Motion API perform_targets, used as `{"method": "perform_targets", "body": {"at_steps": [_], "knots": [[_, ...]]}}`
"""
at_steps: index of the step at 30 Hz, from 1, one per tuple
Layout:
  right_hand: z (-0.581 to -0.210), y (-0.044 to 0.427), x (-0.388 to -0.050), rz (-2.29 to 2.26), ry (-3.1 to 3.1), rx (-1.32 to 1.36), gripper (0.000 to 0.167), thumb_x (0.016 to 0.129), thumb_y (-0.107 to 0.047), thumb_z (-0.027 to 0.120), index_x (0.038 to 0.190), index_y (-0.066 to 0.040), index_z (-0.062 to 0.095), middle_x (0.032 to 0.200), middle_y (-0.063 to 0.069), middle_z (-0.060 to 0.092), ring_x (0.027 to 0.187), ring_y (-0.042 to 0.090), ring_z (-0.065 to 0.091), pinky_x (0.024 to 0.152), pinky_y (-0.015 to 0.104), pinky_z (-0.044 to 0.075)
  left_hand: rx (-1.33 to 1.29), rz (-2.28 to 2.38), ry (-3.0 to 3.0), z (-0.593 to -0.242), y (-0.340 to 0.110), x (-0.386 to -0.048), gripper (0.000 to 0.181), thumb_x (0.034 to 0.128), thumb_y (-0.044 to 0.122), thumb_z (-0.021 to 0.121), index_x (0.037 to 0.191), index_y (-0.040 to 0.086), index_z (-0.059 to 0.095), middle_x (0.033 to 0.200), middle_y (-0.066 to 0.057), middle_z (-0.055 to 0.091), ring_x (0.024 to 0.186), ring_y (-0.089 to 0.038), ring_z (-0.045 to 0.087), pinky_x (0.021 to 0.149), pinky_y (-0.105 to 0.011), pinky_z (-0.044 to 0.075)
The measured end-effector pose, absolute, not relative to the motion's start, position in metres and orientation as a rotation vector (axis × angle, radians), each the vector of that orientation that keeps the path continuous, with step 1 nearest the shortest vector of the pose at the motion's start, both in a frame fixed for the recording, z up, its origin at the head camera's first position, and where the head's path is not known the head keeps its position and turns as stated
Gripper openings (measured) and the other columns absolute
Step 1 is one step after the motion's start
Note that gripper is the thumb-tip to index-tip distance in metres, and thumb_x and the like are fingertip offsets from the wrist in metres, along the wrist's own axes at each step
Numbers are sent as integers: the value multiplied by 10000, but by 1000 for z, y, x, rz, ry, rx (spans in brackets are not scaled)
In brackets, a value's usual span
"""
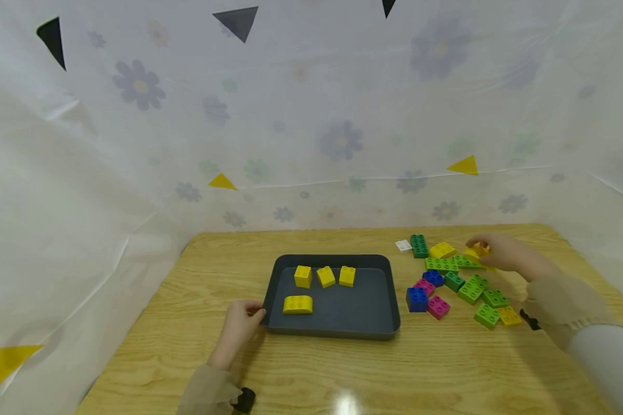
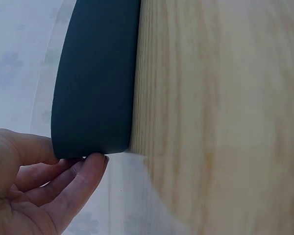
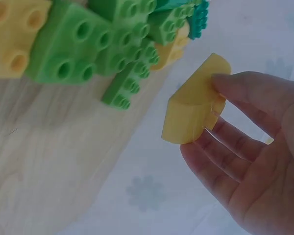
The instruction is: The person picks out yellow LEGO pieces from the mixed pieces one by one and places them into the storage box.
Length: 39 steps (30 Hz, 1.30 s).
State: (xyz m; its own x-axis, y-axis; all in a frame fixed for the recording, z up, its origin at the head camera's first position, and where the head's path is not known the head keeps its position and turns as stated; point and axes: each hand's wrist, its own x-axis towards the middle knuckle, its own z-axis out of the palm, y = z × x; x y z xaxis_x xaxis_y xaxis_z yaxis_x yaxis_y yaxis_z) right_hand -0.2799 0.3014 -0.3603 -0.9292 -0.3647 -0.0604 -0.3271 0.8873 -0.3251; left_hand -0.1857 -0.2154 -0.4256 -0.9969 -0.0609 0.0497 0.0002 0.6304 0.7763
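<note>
I am grasping a yellow plastic brick with a smooth curved face [image 3: 183, 120] in the right hand [image 1: 500, 252], thumb on one side and fingers opposing, over the far right of the wooden worktop [image 1: 311, 369]. With the left hand [image 1: 239, 323] I am pinching a dark grey rectangular tray [image 1: 342, 305] near its front-left corner. I am judging the governing relation to be the offset between brick and tray: the tray is lying to the left of the right hand and closer to the head camera, its long axis running left to right, while a loose group of green, blue, pink and yellow plastic bricks [image 1: 472, 289] is lying partly between. In the right wrist view, the held brick's long axis is slanting from lower left to upper right. Inside the tray, three small yellow plastic bricks [image 1: 303, 276] are forming a rear row; a longer yellow plastic brick with rounded ends [image 1: 297, 305] is sitting in front, at the left. Fingers are hiding part of the held brick, including most of its studs, and I am unable to tell its height. The left wrist view is showing only the tray's outer wall, cropping the rest.
</note>
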Motion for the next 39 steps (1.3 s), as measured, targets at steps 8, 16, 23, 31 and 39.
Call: {"method": "perform_targets", "body": {"at_steps": [8,16,23,31,39], "knots": [[-346,270,-286,-491,2934,-603,393,830,-9,596,1205,91,532,1134,328,539,1010,474,510,748,492,503,36,-1319,-2767,-427,-216,-187,193,843,-37,581,995,-127,659,889,-217,674,724,-226,647,587,-258,550],[-335,230,-285,-470,2966,-729,371,837,-39,619,1192,58,570,1131,272,583,1022,433,538,822,523,491,34,-1299,-2778,-425,-216,-185,196,843,-32,585,998,-126,659,886,-212,674,719,-213,641,585,-257,546],[-329,196,-280,-500,2961,-824,367,850,-48,617,1209,22,576,1162,246,579,1031,394,554,839,492,503,34,-1304,-2772,-426,-216,-185,197,846,-35,581,1005,-123,658,891,-210,673,731,-209,639,590,-254,548],[-335,156,-277,-524,2922,-953,357,849,-21,618,1205,-11,587,1177,224,574,1009,354,572,804,412,523,18,-1304,-2770,-425,-217,-185,193,846,-37,580,999,-124,659,883,-206,674,721,-209,639,585,-252,547],[-343,120,-274,-503,2864,-1030,360,853,-32,621,1212,-27,584,1200,198,581,1076,360,556,877,434,501,28,-1301,-2756,-424,-217,-184,183,839,-45,583,982,-127,662,866,-203,674,716,-199,633,582,-253,546]]}}
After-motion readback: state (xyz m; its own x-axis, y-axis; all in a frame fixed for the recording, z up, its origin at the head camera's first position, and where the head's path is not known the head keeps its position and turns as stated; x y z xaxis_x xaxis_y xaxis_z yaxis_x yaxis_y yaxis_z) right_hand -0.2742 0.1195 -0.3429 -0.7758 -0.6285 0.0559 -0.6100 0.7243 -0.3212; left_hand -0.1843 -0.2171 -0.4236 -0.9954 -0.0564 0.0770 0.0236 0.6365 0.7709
